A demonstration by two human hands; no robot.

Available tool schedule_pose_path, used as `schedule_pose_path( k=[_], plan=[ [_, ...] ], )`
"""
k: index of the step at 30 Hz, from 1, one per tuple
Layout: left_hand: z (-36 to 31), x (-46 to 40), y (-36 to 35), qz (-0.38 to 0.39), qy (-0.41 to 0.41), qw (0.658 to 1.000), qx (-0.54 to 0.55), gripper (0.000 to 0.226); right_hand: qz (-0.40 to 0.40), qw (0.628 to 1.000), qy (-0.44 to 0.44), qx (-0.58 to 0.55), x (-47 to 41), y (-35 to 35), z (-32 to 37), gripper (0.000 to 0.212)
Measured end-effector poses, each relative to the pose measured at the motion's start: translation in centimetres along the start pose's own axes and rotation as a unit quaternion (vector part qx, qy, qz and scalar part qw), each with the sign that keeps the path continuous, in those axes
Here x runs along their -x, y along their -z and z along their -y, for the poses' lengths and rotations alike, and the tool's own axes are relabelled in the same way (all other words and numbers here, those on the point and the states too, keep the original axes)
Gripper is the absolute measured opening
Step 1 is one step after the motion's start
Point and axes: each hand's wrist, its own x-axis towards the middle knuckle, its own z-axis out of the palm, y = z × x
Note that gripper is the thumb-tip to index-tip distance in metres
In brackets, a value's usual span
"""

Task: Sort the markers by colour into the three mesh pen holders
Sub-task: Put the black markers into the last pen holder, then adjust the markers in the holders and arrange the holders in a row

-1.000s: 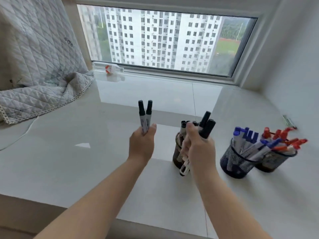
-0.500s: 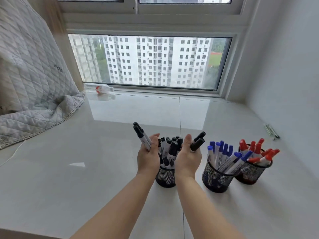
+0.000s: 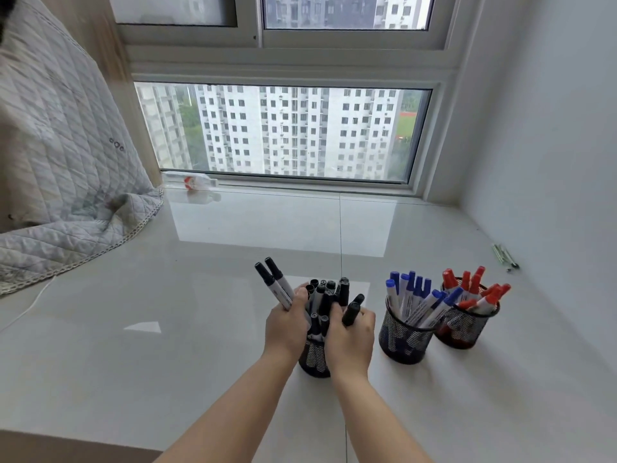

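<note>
Right beside the blue-marker holder point(image 3: 402, 339), both hands' fingers grip black markers point(image 3: 277, 285) over the crowded black holder point(image 3: 314, 357).

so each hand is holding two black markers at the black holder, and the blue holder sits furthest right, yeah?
Not quite. In the head view the red holder sits furthest right; the blue holder is in the middle. The left hand and right hand do each hold two black markers at the black holder.

black markers point(image 3: 329, 297), blue markers point(image 3: 410, 292), red markers point(image 3: 474, 289), grey quilted blanket point(image 3: 60, 155)
</note>
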Motion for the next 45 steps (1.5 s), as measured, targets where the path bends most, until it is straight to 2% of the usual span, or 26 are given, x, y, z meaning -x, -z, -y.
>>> schedule_pose_path(
  k=[6, 11, 16, 21, 24, 27, 29, 32, 35, 37, 39, 42, 45],
  plan=[
    [1.6, 3.3, 0.4, -0.003, -0.051, 0.998, -0.031, 0.035, 0.008, 0.999, 0.023, 0.031, 3.1, 2.1, -0.8, 0.018],
    [1.2, 4.0, 0.5, 0.074, -0.064, 0.995, 0.004, 0.014, -0.002, 0.996, 0.082, -0.030, 3.3, 4.1, 0.7, 0.025],
    [-1.2, 4.0, 0.1, 0.009, -0.107, 0.993, 0.049, 0.006, 0.038, 0.983, 0.178, 0.007, 2.4, 5.1, 1.1, 0.026],
    [-1.5, 4.2, 0.3, -0.002, -0.181, 0.979, -0.090, 0.024, 0.057, 0.981, 0.182, 0.048, 2.2, 5.3, 0.8, 0.032],
    [-1.1, 4.1, 0.8, -0.054, -0.239, 0.957, -0.157, 0.025, 0.084, 0.989, 0.117, 0.040, 1.3, 5.6, 0.8, 0.036],
    [-0.6, 4.0, 1.4, -0.062, -0.183, 0.973, -0.125, 0.032, 0.141, 0.988, -0.034, -0.059, 0.6, 6.0, 0.9, 0.037],
    [-0.3, 4.0, 1.6, -0.043, -0.140, 0.984, -0.101, 0.032, 0.151, 0.987, -0.057, -0.026, 0.4, 6.3, 0.7, 0.032],
    [-0.4, 4.1, 1.8, -0.012, -0.120, 0.989, -0.081, 0.032, 0.156, 0.987, -0.045, 0.011, 0.1, 6.8, 0.9, 0.022],
    [-1.1, 3.9, 2.2, 0.035, -0.095, 0.993, -0.059, 0.040, 0.132, 0.991, 0.007, 0.018, -0.5, 7.6, 1.4, 0.018],
    [-1.7, 3.5, 2.7, 0.064, -0.105, 0.986, -0.114, 0.041, 0.111, 0.990, 0.079, 0.024, -0.7, 8.1, 2.4, 0.014],
    [-2.3, 3.1, 3.1, 0.090, -0.130, 0.967, -0.201, 0.031, 0.115, 0.977, 0.167, 0.064, -0.7, 8.2, 3.5, 0.012],
    [-2.9, 2.5, 3.4, 0.102, -0.155, 0.925, -0.332, 0.015, 0.141, 0.929, 0.264, 0.215, -0.3, 7.5, 4.7, 0.012],
    [-3.3, 2.2, 3.4, 0.092, -0.182, 0.888, -0.412, 0.008, 0.139, 0.851, 0.321, 0.392, 0.1, 6.5, 4.9, 0.026]
  ],
)
